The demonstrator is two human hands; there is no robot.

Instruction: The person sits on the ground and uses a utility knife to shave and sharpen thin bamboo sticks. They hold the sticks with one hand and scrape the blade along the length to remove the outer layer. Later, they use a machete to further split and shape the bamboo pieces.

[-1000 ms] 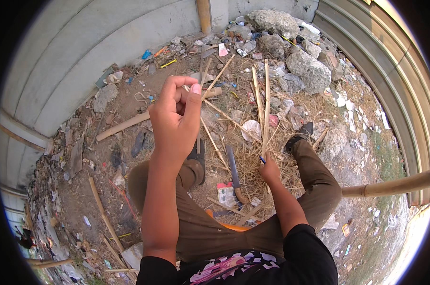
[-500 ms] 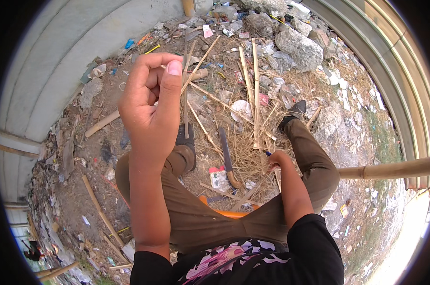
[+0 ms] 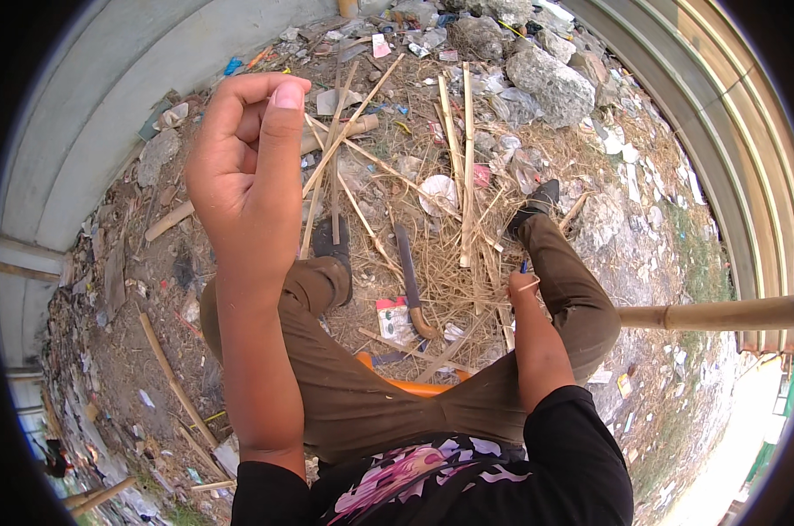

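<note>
My left hand point(image 3: 248, 167) is raised at the left, its thumb tip meeting the curled index finger. Whatever may lie in that pinch cannot be made out. Low beside my right knee, my right hand point(image 3: 521, 285) is closed around a small blue object point(image 3: 525, 266), mostly hidden, its kind unclear. A short pale strip point(image 3: 529, 285) shows across that hand. Split bamboo strips point(image 3: 467, 167) lie on the ground in front of me, some crossing others. Between my feet rests a large knife point(image 3: 408, 272) with a dark blade and a curved wooden handle.
Straw-like shavings and litter cover the ground, with a red-and-white packet point(image 3: 396, 321) near the knife. Rocks point(image 3: 550, 83) lie at the back right. A bamboo pole point(image 3: 708, 314) juts in from the right. A grey wall point(image 3: 90, 114) curves along the left; part of something orange point(image 3: 419, 387) shows beneath me.
My left hand has shifted left and slightly up, its pinch kept. My right hand has turned and moved slightly right, still closed round the blue object. The view has shifted a little.
</note>
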